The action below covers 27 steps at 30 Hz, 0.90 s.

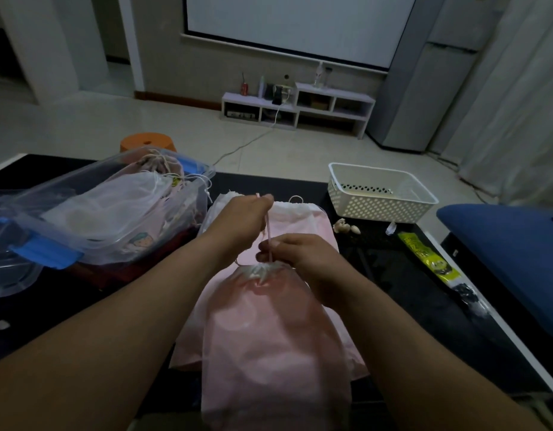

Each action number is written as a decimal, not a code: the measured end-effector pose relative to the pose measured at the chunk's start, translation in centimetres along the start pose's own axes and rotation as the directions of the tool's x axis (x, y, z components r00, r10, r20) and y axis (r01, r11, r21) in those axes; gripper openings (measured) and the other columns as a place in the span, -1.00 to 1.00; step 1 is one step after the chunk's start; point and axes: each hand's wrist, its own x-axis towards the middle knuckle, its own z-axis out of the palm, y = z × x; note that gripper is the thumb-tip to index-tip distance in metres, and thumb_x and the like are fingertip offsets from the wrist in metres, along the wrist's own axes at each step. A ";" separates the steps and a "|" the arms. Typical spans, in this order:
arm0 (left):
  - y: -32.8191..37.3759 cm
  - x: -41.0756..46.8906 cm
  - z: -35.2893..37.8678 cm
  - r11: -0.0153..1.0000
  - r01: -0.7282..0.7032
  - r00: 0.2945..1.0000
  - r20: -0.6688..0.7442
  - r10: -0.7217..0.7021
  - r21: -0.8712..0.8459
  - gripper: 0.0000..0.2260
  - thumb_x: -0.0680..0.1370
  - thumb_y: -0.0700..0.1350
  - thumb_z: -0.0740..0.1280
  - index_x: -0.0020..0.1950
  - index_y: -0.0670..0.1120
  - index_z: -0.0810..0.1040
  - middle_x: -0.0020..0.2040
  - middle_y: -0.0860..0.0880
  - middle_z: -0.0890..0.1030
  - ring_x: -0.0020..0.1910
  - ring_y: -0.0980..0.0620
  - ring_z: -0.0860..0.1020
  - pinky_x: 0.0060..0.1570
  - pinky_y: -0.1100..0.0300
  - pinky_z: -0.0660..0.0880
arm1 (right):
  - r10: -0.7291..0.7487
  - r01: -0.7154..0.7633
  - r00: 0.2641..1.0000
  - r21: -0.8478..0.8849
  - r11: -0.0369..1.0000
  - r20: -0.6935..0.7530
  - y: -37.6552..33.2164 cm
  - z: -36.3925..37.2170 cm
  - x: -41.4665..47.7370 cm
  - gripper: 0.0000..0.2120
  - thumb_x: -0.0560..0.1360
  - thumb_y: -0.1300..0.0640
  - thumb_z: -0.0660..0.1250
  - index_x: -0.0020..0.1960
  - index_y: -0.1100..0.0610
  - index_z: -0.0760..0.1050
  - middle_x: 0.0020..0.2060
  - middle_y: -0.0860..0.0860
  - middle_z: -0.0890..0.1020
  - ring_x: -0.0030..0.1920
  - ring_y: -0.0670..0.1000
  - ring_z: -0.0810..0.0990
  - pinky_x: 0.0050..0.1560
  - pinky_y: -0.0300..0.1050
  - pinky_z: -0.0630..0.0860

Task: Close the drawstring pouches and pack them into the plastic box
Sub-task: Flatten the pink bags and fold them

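Clear plastic box [194, 181] with blue clips sits at left on the dark table [393, 275], with closed pouches inside. Pink pouch [269, 337] stands at centre over flat ones, its mouth gathered and nearly shut. Left hand [241, 219] pinches the cord [268, 231] and holds it taut upward; right hand [300, 256] pinches the neck. Best to hold the neck firm and pull steadily until the gathers close.

The bare left forearm [129, 306] and right forearm [393, 321] reach forward from the lower corners and converge in the middle. The left hand [237, 220] is held higher and farther out, fingers curled, pinching a pink cord [268, 227] near its upper end. The right hand [303, 259] sits nearer and lower, knuckles up, its fingertips [273, 244] pinching the same cord lower down.
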 end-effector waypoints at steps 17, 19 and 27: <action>-0.4 0.1 -1.4 0.934 0.031 1.000 0.018 -0.026 -0.357 -0.79 0.66 -0.16 0.13 -0.04 -0.14 0.53 -0.32 -0.05 0.53 -0.37 0.03 0.46 -0.35 0.18 0.51 | 0.068 -0.059 0.995 -0.121 0.991 0.072 0.0 0.2 0.1 -0.83 0.58 0.23 0.41 -0.12 0.20 0.76 -0.15 0.12 0.75 -0.15 0.11 0.70 -0.10 -0.06 0.64; -0.3 0.1 -1.2 0.929 0.048 0.998 0.047 -0.033 -0.366 -0.74 0.70 -0.10 0.13 0.17 -0.17 0.58 -0.21 -0.10 0.65 -0.31 0.01 0.57 -0.26 0.16 0.61 | 0.065 -0.043 0.988 -0.153 0.987 0.142 0.0 0.3 -0.1 -0.71 0.61 0.23 0.37 -0.24 0.13 0.74 -0.04 0.08 0.77 0.00 0.13 0.74 0.04 -0.03 0.66; -1.4 0.9 -0.6 0.955 -0.024 0.995 0.088 0.052 -0.296 -0.67 0.74 -0.02 0.10 0.24 -0.06 0.64 0.39 0.04 0.53 0.36 0.02 0.53 0.24 0.06 0.57 | -0.006 0.057 0.987 -0.318 0.947 0.160 0.0 1.0 -0.5 -0.83 0.61 0.07 0.42 -0.02 0.08 0.77 -0.10 0.05 0.76 -0.02 0.15 0.69 0.16 0.07 0.63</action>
